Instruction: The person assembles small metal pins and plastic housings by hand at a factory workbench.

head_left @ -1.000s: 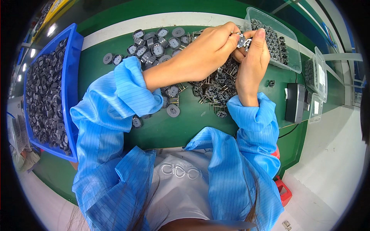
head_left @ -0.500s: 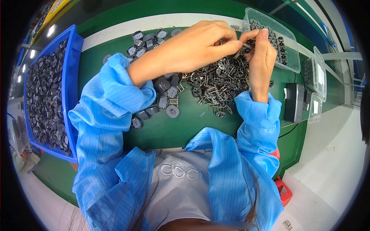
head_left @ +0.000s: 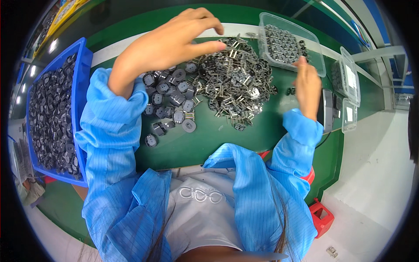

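My left hand (head_left: 174, 41) hangs over the far left side of a heap of black round parts with metal prongs (head_left: 238, 83). Its thumb and fingers are apart, and nothing shows between them. My right hand (head_left: 309, 87) is by the near right corner of a clear plastic bin (head_left: 321, 61). Its fingers look loosely bent and apart from the thumb; I see nothing held. A few small black parts (head_left: 290, 91) lie on the green tabletop beside it. Left of the heap, under my left forearm, sit loose grey-and-black round housings (head_left: 178, 98), partly hidden by it.
A blue crate (head_left: 82, 109) full of dark housings stands on the left. The clear bin holds rows of small metal-and-black parts (head_left: 281, 43). Lidded clear boxes (head_left: 349, 83) and a black box-shaped device (head_left: 328, 107) stand at the right. A red container (head_left: 321, 218) is on the floor.
My hands, together over the heap before, have come apart. The left one moved left and opened; the right one moved right and down, off the heap.
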`<action>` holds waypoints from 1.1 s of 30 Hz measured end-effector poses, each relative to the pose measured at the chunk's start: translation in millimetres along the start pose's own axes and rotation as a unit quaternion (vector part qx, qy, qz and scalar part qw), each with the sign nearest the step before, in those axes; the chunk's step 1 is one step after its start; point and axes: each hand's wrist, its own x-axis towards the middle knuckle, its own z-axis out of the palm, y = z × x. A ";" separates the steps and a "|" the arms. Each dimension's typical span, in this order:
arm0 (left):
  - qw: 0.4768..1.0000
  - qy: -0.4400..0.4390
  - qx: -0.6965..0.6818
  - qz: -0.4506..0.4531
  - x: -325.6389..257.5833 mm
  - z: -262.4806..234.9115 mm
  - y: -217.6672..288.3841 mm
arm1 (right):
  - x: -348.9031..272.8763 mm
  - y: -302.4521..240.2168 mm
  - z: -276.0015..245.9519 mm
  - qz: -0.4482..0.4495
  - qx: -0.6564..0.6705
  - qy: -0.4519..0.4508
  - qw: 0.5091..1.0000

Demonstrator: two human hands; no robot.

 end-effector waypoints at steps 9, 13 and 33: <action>0.999 -0.039 0.018 0.010 -40.7 -31.9 34.1 | 21.7 17.0 37.8 0.021 0.162 0.161 0.973; 0.998 -0.049 0.031 -0.039 -63.9 -42.0 37.9 | 29.1 -2.1 17.4 -0.042 0.119 0.234 0.964; 0.960 0.014 0.006 -0.280 -158.3 30.5 -13.4 | 92.5 158.5 -157.8 0.125 -0.026 0.362 0.923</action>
